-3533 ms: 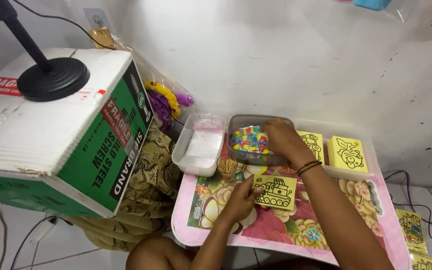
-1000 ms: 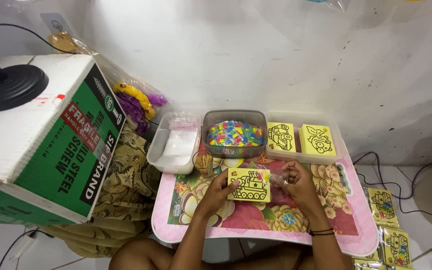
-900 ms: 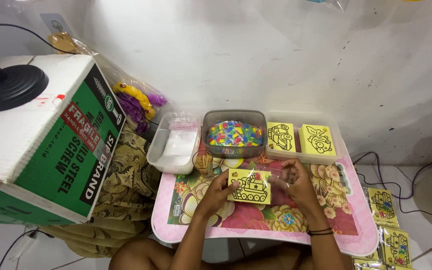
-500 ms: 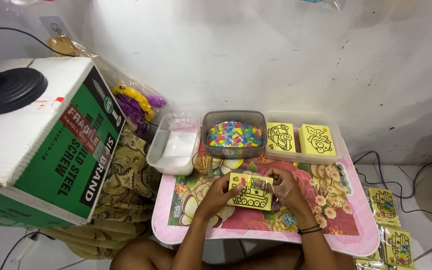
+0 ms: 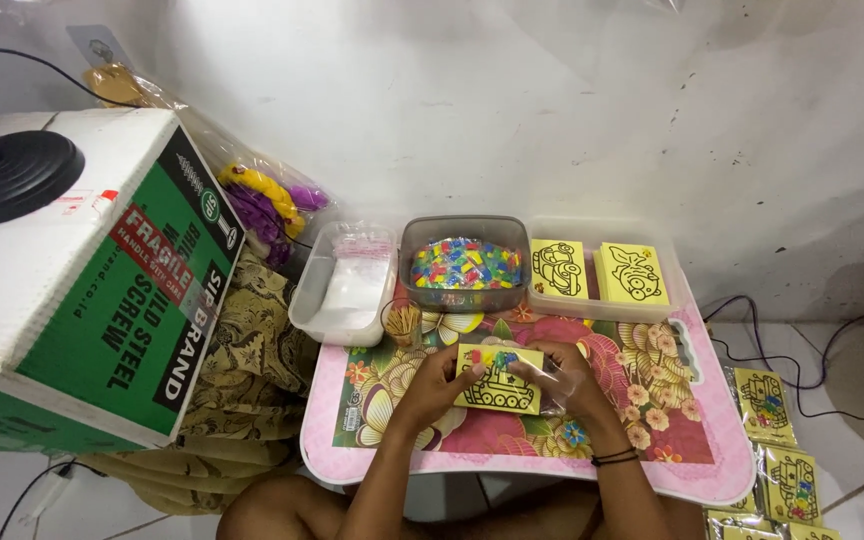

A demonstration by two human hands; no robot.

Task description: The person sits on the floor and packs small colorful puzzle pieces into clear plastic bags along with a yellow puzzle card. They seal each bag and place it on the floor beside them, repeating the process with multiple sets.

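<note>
Holding a small yellow card [image 5: 498, 380] printed with a black outline drawing, with the left hand [image 5: 434, 385] pinching its left edge and the right hand [image 5: 567, 377] closed on its right edge, fingers folded over the front. Card tilted slightly, just above the middle of the pink floral bench [image 5: 372, 440], a few coloured bits showing near its top edge. Right hand also touching a clear plastic sleeve [image 5: 559, 395] beneath the fingers. Dark band [image 5: 614, 457] around the right wrist. Just beyond the card, a small cup of sticks [image 5: 403, 322], and behind that a clear tub of multicoloured pieces [image 5: 464, 264]. Left of the tub, a pale tray with clear bags [image 5: 347, 285]; right of it, a shallow tray [image 5: 602, 308] carrying two more yellow cards [image 5: 630, 273]. Further left, a green and white cardboard box [image 5: 82, 290] with a black round lamp base [image 5: 7, 175] on top. On the floor at right, several packed yellow cards [image 5: 777, 440].
</note>
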